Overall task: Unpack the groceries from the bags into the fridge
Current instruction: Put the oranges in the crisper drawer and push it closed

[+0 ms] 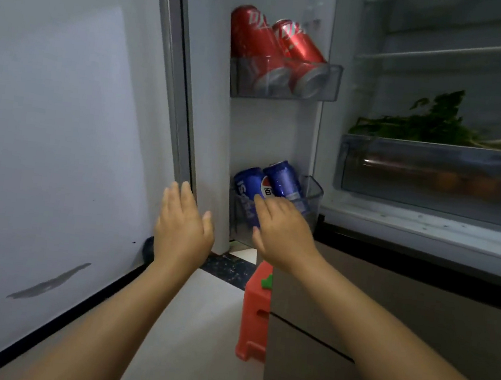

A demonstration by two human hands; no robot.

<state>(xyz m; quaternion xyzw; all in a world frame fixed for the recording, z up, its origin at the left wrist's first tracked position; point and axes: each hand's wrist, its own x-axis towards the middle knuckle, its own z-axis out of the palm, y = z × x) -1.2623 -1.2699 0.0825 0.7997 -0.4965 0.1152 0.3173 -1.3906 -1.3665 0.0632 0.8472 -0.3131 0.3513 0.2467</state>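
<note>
The fridge door [210, 96] stands open on the left. Its upper bin [331, 83] holds two red cans [255, 39]. Two blue cans [282, 179] lean in the lower bin [313, 194]. My right hand [282, 228] reaches to the lower bin with straight fingers, just in front of the blue cans and holding nothing. My left hand [183, 222] is flat and empty near the door's bottom edge. Inside the fridge, leafy greens [424, 122] lie on a shelf above a clear drawer [434, 174] with orange items.
A white wall [54, 134] with a grey scuff fills the left side. A red plastic stool [255, 310] stands on the pale floor below the door, next to the fridge's lower brown drawer fronts [385, 317].
</note>
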